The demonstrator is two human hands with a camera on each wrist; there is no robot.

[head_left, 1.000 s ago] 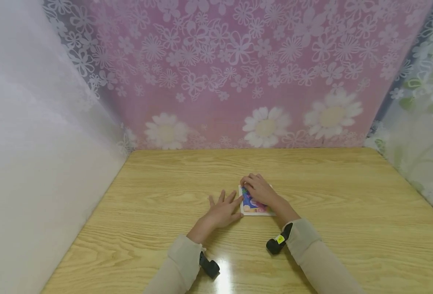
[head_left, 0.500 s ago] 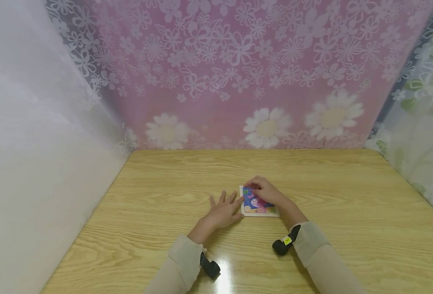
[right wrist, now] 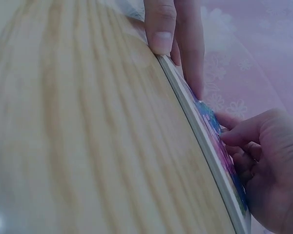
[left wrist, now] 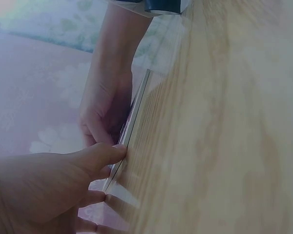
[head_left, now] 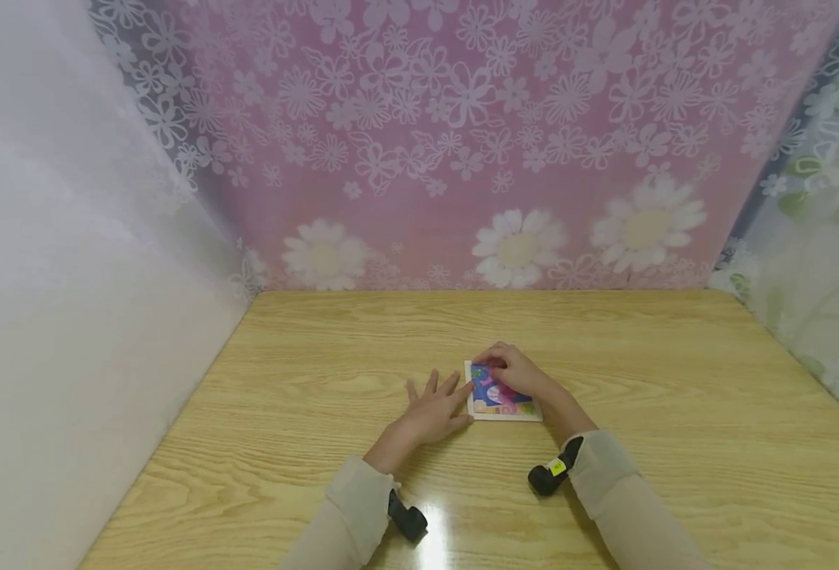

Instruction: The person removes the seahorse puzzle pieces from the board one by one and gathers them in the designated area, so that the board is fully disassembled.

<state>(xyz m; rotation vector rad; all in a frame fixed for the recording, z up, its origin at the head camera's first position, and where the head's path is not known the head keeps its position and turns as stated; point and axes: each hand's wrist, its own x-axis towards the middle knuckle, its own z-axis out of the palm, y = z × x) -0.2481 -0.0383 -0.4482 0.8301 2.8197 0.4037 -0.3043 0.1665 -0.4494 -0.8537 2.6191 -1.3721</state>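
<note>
A small flat picture puzzle board (head_left: 505,419) with a white border and a blue, pink and sand-coloured picture lies on the wooden table. My left hand (head_left: 430,412) spreads its fingers at the board's left side; in the left wrist view its thumb (left wrist: 118,152) touches the near edge. Over the upper part of the picture my right hand (head_left: 522,372) bends its fingers down. In the right wrist view its thumb and forefinger come together at a slightly raised blue puzzle piece (right wrist: 208,113). The palm and fingers cover the board's upper right part.
The wood-grain table (head_left: 320,356) runs back to a pink flowered curtain (head_left: 419,190). A pale wall covering (head_left: 92,277) stands on the left, a leafy patterned one (head_left: 818,261) on the right. Each wrist carries a black camera (head_left: 408,518).
My right hand has drawn a little to the right and nearer, uncovering more of the picture's lower right. In the last half second it holds still. The left hand has stayed at the board's edge.
</note>
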